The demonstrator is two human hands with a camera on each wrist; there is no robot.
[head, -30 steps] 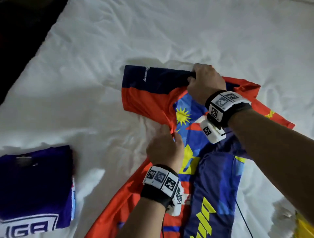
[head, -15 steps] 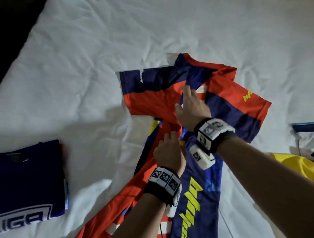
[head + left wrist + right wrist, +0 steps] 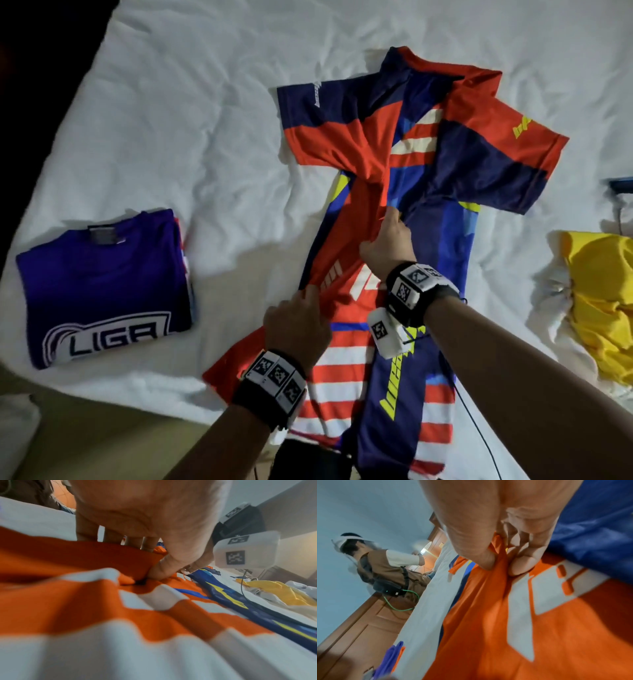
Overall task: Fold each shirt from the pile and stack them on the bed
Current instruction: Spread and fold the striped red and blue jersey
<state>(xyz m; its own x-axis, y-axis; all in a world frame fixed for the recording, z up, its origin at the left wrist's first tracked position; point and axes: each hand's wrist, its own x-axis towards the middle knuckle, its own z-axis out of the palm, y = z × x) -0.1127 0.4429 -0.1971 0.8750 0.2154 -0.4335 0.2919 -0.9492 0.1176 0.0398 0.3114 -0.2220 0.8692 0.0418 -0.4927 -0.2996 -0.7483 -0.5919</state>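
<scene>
Red-navy striped jersey (image 3: 404,164), half-folded

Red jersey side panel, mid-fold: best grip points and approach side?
Grip the jersey along its folded red edge at two spaced points, coming from above on its left side. That edge runs lengthwise as a raised ridge, so it takes a thumb-and-finger pinch. The left hand pinches it near the striped lower part, and the right hand higher up near the sleeve, so the panel should lift evenly.

Bare forearms, each wearing a black wristband (image 3: 409,301) carrying white square-coded marker tags.
</scene>
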